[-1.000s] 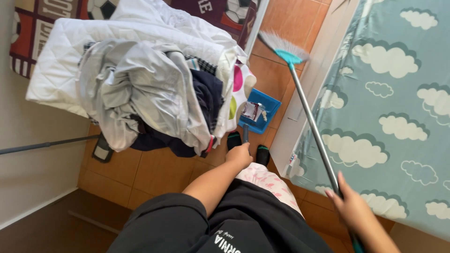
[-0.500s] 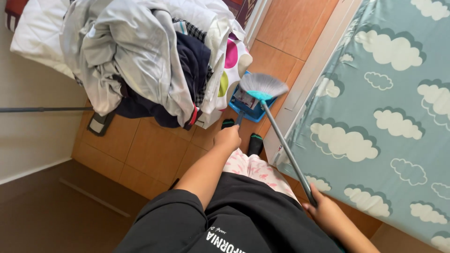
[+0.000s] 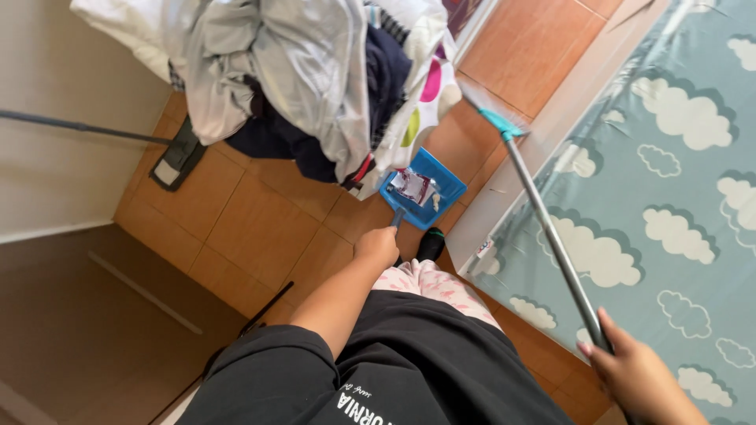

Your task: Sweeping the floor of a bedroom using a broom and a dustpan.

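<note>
The left hand (image 3: pixel 376 246), just left of the frame's centre, is closed around the handle of a blue dustpan (image 3: pixel 422 189), which it holds low over the orange tiled floor (image 3: pixel 260 228). The pan sits just above the hand in the frame and carries a small heap of scraps, among them a crumpled reddish and white wrapper (image 3: pixel 413 187). Just right of the hand, a dark-socked foot (image 3: pixel 431 244) shows below pink patterned trousers.

The right hand (image 3: pixel 638 376), at the lower right corner, is gripping the grey pole of a broom (image 3: pixel 551 236). The pole runs up and to the left to a teal head with pale bristles (image 3: pixel 482 102), which lies over the floor to the upper right of the dustpan and apart from it.

Above the dustpan, a pile of laundry (image 3: pixel 299 71) fills the upper middle of the frame. A bed with a cloud-patterned teal sheet (image 3: pixel 677 181) takes the right side. At the left, a flat mop (image 3: pixel 169 161) rests on the tiles by the wall.
</note>
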